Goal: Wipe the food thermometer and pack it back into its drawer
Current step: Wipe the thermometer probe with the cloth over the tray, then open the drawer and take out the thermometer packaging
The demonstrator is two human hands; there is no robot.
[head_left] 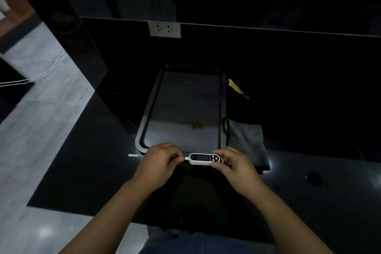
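Nearest, both hands hold the food thermometer [203, 159] level over the dark counter [309, 192]: the right hand [233, 164] pinches its white body, the left hand [159, 160] closes around the probe. Just beyond lies the open drawer [185, 105], with a grey cloth [245, 142] to its right.

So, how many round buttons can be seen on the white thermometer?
2: both round buttons sit right of the dark display on the white oval thermometer, beside the right hand. Fingers may hide more.
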